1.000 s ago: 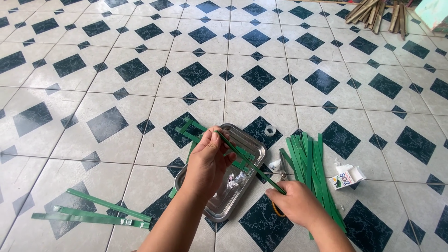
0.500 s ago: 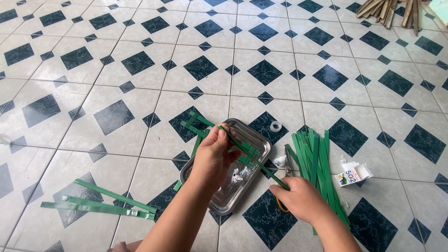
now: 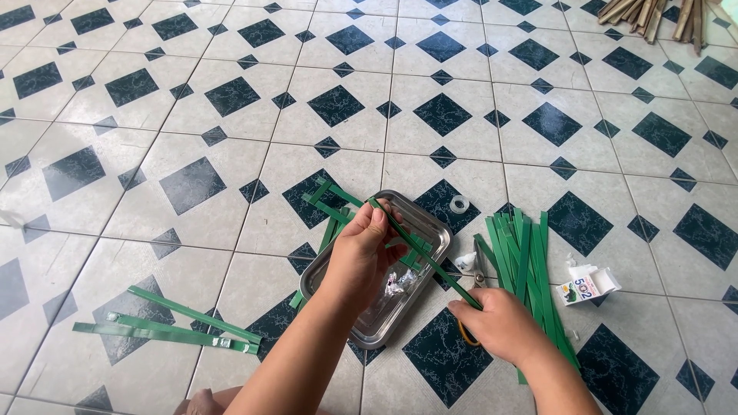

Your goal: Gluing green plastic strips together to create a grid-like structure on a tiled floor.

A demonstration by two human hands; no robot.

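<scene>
Nearest the camera, two bare forearms reach forward over a floor point(image 3: 231, 100) of white tiles with dark diamond insets. The right hand point(image 3: 498, 327) rests low on the floor, fingers curled shut around the near end of one long green strip point(image 3: 427, 257); an orange loop under the palm is possibly a scissors handle, though the hand hides most of it. The left hand point(image 3: 361, 257) hovers above the metal tray point(image 3: 430, 230), thumb and fingers pinched on the far end of the same strip, which runs diagonally across the tray between the two hands.

One rectangular tray lies on the floor; inside it, crumpled clear wrapping point(image 3: 400, 283). Beneath and beside the tray's left edge, several more green strips cross each other point(image 3: 327, 207); exact count unclear, at least four.

Left of the forearms: a separate small group of three or four green strips point(image 3: 169, 327) lying flat.

Right of the tray: one bundle of green strips point(image 3: 523, 253), roughly ten, laid side by side. Just beside it, one small white packet point(image 3: 588, 283). Between tray and bundle, one small white bottle point(image 3: 465, 261).

Beyond the tray: one clear tape roll point(image 3: 460, 204).

Far top right: a pile of bamboo sticks point(image 3: 661, 15).
</scene>
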